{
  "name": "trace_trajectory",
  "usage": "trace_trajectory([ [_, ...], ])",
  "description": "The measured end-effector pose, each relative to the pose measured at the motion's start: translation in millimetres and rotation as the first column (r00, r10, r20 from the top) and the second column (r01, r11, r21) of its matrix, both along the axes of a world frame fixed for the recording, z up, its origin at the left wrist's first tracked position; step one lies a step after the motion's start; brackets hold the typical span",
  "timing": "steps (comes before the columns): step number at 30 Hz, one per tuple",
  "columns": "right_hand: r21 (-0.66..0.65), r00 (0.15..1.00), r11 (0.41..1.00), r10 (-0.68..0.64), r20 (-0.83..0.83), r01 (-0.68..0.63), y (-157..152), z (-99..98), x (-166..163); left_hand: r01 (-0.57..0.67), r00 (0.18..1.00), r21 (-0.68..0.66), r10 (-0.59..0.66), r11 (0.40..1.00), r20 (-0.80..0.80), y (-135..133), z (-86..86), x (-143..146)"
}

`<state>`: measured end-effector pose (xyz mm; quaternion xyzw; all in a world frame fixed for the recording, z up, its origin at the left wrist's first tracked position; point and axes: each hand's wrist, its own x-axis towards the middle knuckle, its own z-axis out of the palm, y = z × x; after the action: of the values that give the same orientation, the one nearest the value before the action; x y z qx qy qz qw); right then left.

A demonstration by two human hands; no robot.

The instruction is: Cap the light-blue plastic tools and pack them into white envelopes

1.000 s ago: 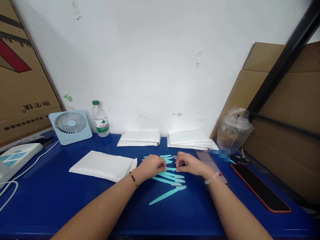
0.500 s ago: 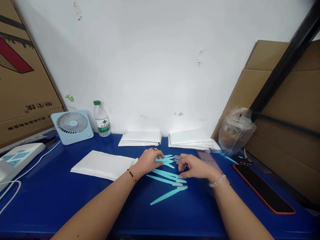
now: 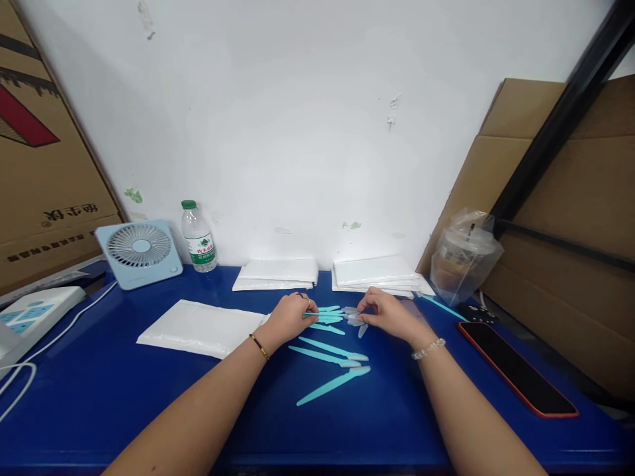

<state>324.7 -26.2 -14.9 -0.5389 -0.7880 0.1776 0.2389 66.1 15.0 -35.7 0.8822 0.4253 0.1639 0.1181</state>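
Fingers of my left hand (image 3: 292, 317) close around the handle ends of several teal eyebrow razors (image 3: 328, 317), which form a loose bunch. At the other end of that bunch, my right hand (image 3: 389, 317) pinches at the clear blade covers (image 3: 352, 316); exactly which cover it grips is partly hidden. Below my hands, a teal eyebrow razor (image 3: 332, 387) lies slanted on the blue table (image 3: 258, 423). Two more razors (image 3: 327, 357) rest just above it, blades to the right.
White packets lie at left (image 3: 198, 327), at the wall (image 3: 275, 272) and right of it (image 3: 374, 272). A fan (image 3: 141, 254) and a water bottle (image 3: 199, 241) stand back left. On the right are an orange-edged phone (image 3: 516, 370), a bagged drink cup (image 3: 464, 261) and another razor (image 3: 444, 307).
My right hand has moved up from the loose razors to the covers of the bunch. Fewer razors lie loose below. My left hand stays nearly in place.
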Motion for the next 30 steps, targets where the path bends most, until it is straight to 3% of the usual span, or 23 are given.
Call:
trace_trajectory([
  [3,-0.090,0.994,0.990,0.113,0.008,-0.112,-7,3.4,-4,-0.008,1.000,0.037,0.009,0.999,-0.009,2,-5.8,-1],
  [6,-0.208,0.951,0.935,0.305,0.059,-0.287,-13,3.2,-10,-0.017,1.000,0.035,0.016,0.999,0.012,1,-8.5,-1],
  [8,-0.227,0.926,0.914,0.365,0.101,-0.335,-15,0.3,-14,-0.002,0.999,0.028,0.001,1.000,0.036,-2,-5.7,0],
  [15,-0.103,0.962,0.963,0.258,0.093,-0.248,-16,2.2,-21,0.223,0.975,-0.037,-0.223,0.974,0.015,-21,9.1,10],
  [20,0.006,0.990,0.991,0.134,0.037,-0.134,-6,0.2,-9,0.106,0.994,-0.024,-0.107,0.994,-0.017,-12,5.9,8],
  [24,0.009,1.000,1.000,0.019,0.009,-0.019,2,-6.5,-1,0.025,0.999,0.034,-0.024,0.999,-0.023,-6,7.2,2],
  [27,-0.047,0.995,0.994,0.097,-0.022,-0.098,-3,-3.4,-6,0.049,0.999,0.038,-0.049,0.998,0.008,-13,13.0,2],
  [30,-0.118,0.972,0.965,0.233,-0.024,-0.235,-10,2.4,-13,0.240,0.970,-0.090,-0.243,0.967,-0.028,-25,16.8,4],
])
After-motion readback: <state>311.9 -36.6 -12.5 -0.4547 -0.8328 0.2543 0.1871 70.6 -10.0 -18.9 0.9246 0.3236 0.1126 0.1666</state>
